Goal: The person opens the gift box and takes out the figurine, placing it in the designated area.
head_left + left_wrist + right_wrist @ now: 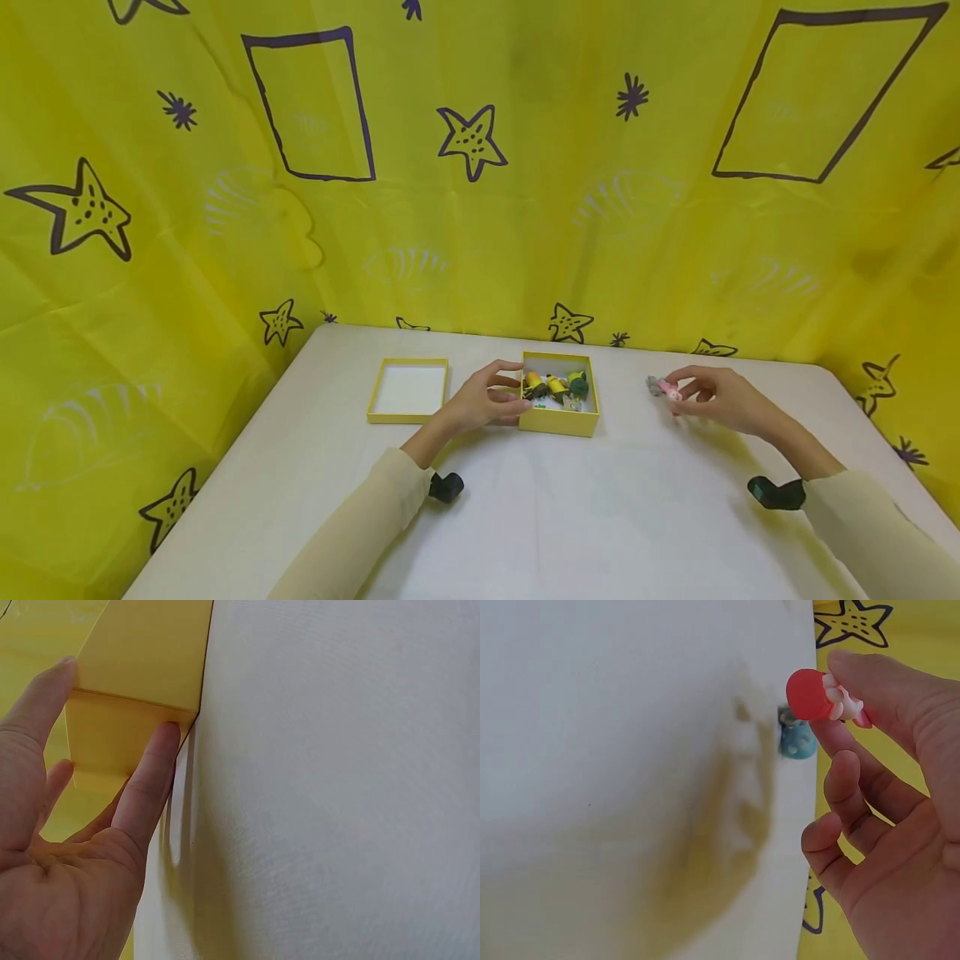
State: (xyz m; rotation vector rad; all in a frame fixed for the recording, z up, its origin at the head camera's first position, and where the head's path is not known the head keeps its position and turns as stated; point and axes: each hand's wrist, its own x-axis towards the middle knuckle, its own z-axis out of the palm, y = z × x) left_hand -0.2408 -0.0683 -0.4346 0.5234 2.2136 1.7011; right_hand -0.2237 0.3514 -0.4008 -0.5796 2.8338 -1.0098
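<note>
A yellow open box (558,422) with several small figurines (557,386) inside stands near the table's far side. My left hand (491,396) rests against its left side, with the thumb at the near left corner. In the left wrist view, lightly bent fingers (154,776) touch the yellow cardboard wall (124,735). To the right of the box, my right hand (723,400) pinches a small pink-and-white figurine (670,391) between thumb and fingers. Its red round base (807,694) faces the right wrist camera. Just beyond it is a teal-and-grey figurine (798,740), apparently on the table.
Left of the box lies a shallow yellow-rimmed box lid (408,387) with a white inside. All of it is on a white table (540,508). A yellow curtain (525,250) with drawn stars hangs along the table's far edge and sides.
</note>
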